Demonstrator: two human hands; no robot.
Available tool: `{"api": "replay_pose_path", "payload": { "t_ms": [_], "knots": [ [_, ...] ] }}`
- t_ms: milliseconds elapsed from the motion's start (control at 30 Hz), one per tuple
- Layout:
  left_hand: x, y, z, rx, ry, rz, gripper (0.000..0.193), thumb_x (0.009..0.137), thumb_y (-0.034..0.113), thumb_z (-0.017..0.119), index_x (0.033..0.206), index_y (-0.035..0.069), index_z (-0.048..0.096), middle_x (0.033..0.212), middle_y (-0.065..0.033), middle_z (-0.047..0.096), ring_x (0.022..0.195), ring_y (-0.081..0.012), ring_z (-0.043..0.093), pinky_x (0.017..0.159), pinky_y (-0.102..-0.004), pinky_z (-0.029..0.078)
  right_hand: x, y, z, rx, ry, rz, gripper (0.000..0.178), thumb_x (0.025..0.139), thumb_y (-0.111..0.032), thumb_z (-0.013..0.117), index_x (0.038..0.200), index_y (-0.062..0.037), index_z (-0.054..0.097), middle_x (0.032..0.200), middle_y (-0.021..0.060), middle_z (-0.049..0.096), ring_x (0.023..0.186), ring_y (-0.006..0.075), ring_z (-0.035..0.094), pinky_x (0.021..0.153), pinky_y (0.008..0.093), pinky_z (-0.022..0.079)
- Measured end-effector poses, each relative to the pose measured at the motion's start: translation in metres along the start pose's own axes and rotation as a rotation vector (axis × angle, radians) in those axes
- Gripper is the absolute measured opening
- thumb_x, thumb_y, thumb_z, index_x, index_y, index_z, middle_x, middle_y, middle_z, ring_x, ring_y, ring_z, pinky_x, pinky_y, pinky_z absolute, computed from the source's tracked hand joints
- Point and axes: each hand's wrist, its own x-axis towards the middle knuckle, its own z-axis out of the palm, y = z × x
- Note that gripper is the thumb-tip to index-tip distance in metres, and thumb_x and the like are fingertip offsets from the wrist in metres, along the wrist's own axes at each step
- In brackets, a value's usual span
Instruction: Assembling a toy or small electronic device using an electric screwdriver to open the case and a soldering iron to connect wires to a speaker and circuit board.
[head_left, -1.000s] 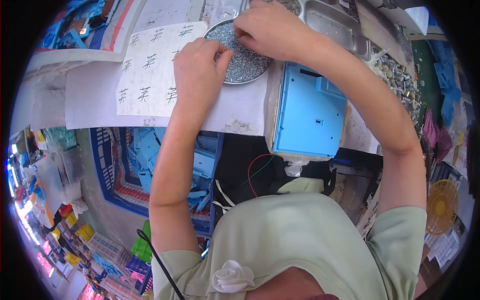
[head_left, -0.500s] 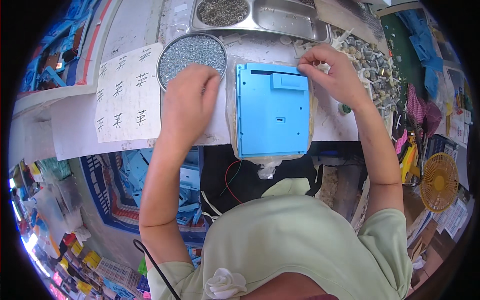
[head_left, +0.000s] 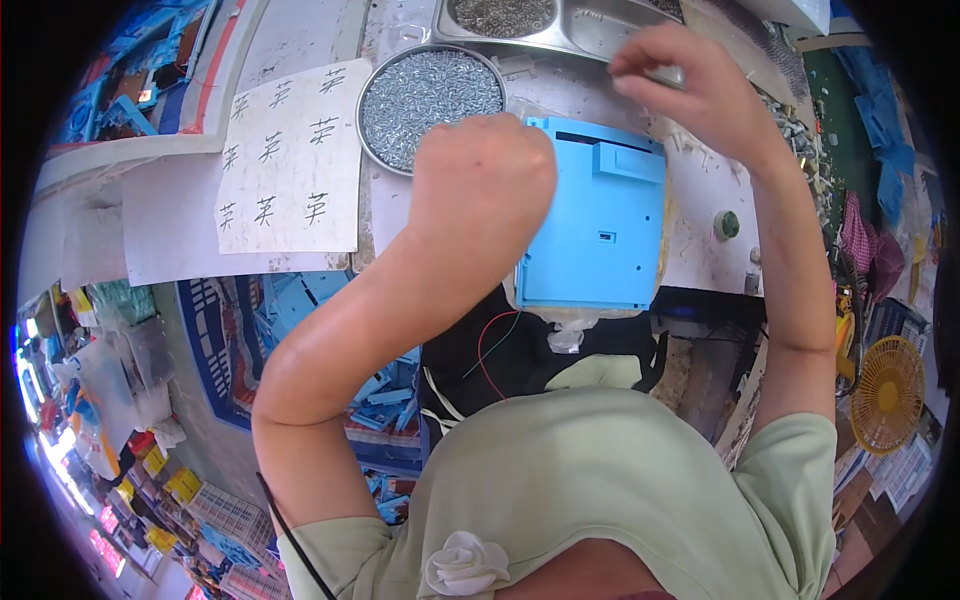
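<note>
A light blue plastic casing [head_left: 590, 245] lies on a plastic-wrapped pad on the bench, a raised block near its far edge. My left hand [head_left: 485, 175] is closed in a fist over the casing's upper left edge; what its fingers hold, if anything, is hidden under the hand. Just beyond that hand stands a round metal bowl [head_left: 430, 105] full of small silver screws. My right hand [head_left: 700, 95] is raised past the casing's far right corner, near the divided steel tray [head_left: 600, 50]. Its fingers are curled in, and anything between them is too small to make out.
Small springs [head_left: 500, 15] fill one tray compartment. A handwritten sheet [head_left: 295, 165] lies at the left. A small green-topped round thing [head_left: 727, 225] sits right of the casing. Below the bench, a blue crate [head_left: 215, 375] holds blue parts. A yellow fan [head_left: 887, 395] stands far right.
My left hand has moved right, from the screw bowl to the casing's left edge. My right hand has left the casing's far right corner and gone up toward the tray. The whole view has shifted slightly.
</note>
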Motion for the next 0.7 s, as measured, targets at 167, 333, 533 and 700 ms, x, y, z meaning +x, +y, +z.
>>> {"api": "replay_pose_path", "payload": {
  "t_ms": [167, 333, 533, 700],
  "knots": [
    [0.007, 0.004, -0.001, 0.083, -0.056, 0.013, 0.007, 0.068, 0.007, 0.073, 0.075, 0.005, 0.071, 0.076, -0.01, 0.069, 0.073, -0.0239, 0.07, 0.061, -0.0351, 0.058, 0.068, -0.04, 0.026, -0.205, -0.096, -0.24, 0.016, 0.084, -0.017, 0.068, 0.087, -0.0019, 0.072, 0.087, 0.0136, 0.071, 0.09, 0.0339, 0.066, 0.083, 0.0434, 0.051],
    [0.005, 0.0, 0.003, -0.043, -0.052, -0.113, 0.014, 0.082, 0.015, 0.073, 0.075, 0.004, 0.068, 0.075, -0.014, 0.066, 0.076, -0.0323, 0.07, 0.064, -0.0418, 0.055, 0.117, -0.059, 0.084, -0.73, -0.323, -0.45, 0.016, 0.08, -0.019, 0.068, 0.084, -0.0054, 0.078, 0.09, 0.013, 0.074, 0.096, 0.0316, 0.066, 0.082, 0.0453, 0.052],
    [0.002, -0.011, 0.013, -0.303, 0.018, -0.23, 0.019, 0.085, 0.017, 0.071, 0.079, 0.0, 0.067, 0.074, -0.0154, 0.066, 0.072, -0.0343, 0.067, 0.069, -0.0449, 0.053, 0.14, -0.042, 0.109, -0.855, -0.326, -0.502, 0.019, 0.082, -0.021, 0.064, 0.083, -0.0081, 0.079, 0.092, 0.0125, 0.076, 0.098, 0.0304, 0.068, 0.081, 0.045, 0.054],
    [0.01, -0.015, 0.005, -0.479, -0.145, -0.347, 0.017, 0.084, 0.017, 0.069, 0.078, 0.001, 0.068, 0.077, -0.0192, 0.069, 0.078, -0.0389, 0.068, 0.075, -0.0488, 0.055, 0.137, -0.035, 0.124, -0.817, -0.173, -0.503, 0.02, 0.083, -0.02, 0.063, 0.083, -0.0076, 0.079, 0.091, 0.0123, 0.077, 0.097, 0.0301, 0.068, 0.08, 0.0456, 0.054]
  ]
}}
